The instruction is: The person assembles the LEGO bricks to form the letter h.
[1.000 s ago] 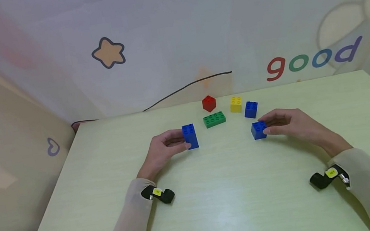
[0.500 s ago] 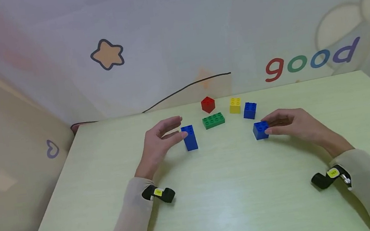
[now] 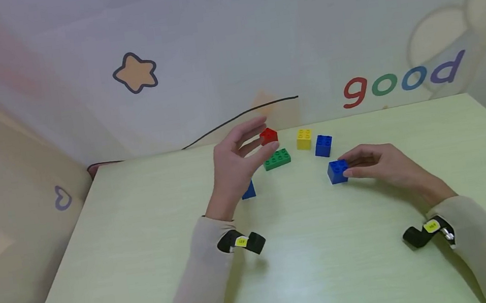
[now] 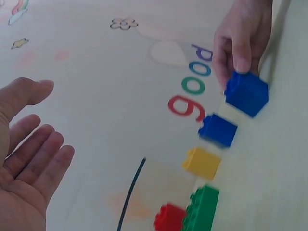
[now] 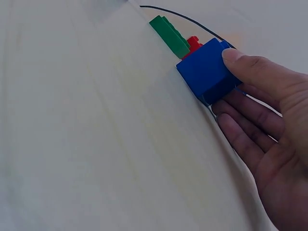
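Note:
My left hand (image 3: 241, 157) is raised with thumb and fingers apart, holding nothing. In the head view it overlaps the red brick (image 3: 269, 136) and green brick (image 3: 277, 159) and hides most of a tall blue brick (image 3: 250, 191). In the left wrist view the palm (image 4: 24, 183) faces up in front of the wall. My right hand (image 3: 376, 164) pinches a square blue brick (image 3: 337, 172) between thumb and fingers. The right wrist view shows the thumb on top of that blue brick (image 5: 207, 70), with the fingers behind it.
A yellow brick (image 3: 303, 139) and another blue brick (image 3: 323, 146) stand near the back of the pale table (image 3: 313, 265). Behind rises a wall sheet (image 3: 220, 47) printed with a star and the word "good". Black cameras are strapped to both wrists.
My left hand has let go of the tall blue brick, opened, and moved up and right over the red and green bricks. The right hand keeps holding its blue brick almost in place.

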Demonstrator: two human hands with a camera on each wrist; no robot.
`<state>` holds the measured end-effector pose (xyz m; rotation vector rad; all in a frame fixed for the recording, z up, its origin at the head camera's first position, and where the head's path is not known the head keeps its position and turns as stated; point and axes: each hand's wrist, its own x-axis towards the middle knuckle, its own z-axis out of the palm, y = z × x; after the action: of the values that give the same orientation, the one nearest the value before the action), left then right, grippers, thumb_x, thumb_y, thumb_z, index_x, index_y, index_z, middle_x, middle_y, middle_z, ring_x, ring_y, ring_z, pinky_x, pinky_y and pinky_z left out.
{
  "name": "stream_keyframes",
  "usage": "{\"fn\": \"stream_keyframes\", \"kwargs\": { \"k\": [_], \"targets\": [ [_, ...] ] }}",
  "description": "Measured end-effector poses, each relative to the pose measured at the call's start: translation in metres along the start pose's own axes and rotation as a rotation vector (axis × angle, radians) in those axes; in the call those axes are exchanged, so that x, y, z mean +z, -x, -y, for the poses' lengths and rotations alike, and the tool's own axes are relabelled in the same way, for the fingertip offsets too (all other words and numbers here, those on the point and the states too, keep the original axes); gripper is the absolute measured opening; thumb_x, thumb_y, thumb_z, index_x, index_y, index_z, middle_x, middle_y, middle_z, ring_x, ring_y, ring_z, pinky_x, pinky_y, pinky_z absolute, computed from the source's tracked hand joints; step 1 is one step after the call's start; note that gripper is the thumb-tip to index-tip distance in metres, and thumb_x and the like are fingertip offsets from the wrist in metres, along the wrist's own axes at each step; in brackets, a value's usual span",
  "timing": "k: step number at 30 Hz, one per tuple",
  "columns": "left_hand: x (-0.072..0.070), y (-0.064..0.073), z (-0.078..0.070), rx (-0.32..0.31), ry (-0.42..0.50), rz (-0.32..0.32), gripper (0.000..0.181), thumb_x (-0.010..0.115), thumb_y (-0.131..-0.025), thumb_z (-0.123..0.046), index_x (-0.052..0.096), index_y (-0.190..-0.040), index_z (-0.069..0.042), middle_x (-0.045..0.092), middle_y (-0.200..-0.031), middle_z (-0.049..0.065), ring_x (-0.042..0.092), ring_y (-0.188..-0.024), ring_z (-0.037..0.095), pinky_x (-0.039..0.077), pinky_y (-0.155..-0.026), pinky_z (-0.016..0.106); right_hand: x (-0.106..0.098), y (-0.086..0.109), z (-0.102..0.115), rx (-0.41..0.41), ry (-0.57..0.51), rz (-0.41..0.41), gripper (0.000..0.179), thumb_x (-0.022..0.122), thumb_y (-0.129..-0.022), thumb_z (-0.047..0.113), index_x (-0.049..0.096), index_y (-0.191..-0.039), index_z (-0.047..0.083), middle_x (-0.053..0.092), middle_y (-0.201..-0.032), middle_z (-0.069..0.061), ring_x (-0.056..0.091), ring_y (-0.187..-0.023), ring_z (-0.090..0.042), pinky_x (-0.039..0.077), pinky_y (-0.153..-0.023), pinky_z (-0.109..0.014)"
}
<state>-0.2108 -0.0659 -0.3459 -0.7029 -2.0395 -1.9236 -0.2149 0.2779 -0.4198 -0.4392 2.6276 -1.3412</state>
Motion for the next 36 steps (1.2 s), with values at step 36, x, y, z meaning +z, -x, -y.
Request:
{"fn": "stream_keyframes", "kwargs": {
  "k": [36],
  "targets": [
    [0.096,-0.038,0.075,-0.41,-0.105,0.103,0.041,0.081,-0.097,-0.015,0.073,-0.137,-0.019,0.071,-0.136,0.005,0.067,-0.116,0.012,0.059,-0.09,0.028,0.002,0.003,0.001,0.012,-0.014,-0.02,0.045,0.077,-0.101,0.033,0.068,-0.139,0.01,0.071,-0.131,-0.011,0.066,-0.121,-0.029,0.052,-0.094,-0.018]
  ]
}}
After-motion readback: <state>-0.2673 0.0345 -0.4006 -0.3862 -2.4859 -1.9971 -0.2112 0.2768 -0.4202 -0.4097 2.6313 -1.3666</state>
